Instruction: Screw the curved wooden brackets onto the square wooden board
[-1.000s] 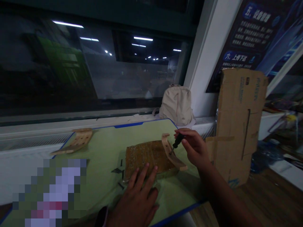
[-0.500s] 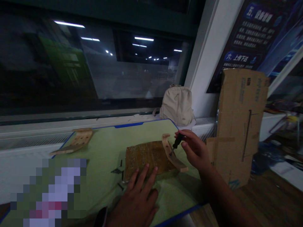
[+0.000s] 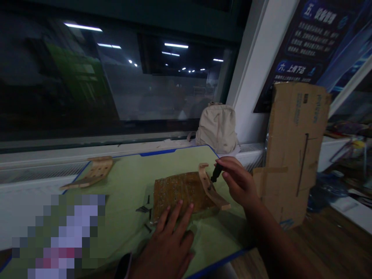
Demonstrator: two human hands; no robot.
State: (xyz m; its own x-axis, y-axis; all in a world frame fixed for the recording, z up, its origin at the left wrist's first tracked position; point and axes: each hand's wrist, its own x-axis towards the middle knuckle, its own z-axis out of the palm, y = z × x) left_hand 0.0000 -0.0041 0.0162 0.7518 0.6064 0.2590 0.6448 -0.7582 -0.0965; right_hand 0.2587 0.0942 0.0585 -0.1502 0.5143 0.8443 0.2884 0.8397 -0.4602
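Observation:
My right hand [image 3: 236, 182] is closed around a small black-handled screwdriver [image 3: 215, 173], its tip down on a curved pale wooden piece [image 3: 212, 190]. That piece stands on edge along the right side of a brown wooden board [image 3: 181, 190] dotted with holes. My left hand [image 3: 167, 244] lies flat with fingers spread, the fingertips pressing on the board's near edge. Several dark screws [image 3: 144, 210] lie loose just left of the board on the green mat [image 3: 130, 182].
A second curved wooden piece [image 3: 93, 172] lies at the mat's far left corner. A beige backpack [image 3: 217, 128] sits on the window sill behind. A tall cardboard box [image 3: 293, 147] stands to the right of the table. A dark window spans the back.
Almost nothing has moved. My right hand with the screwdriver has shifted very slightly; my left hand stays pressed on the board.

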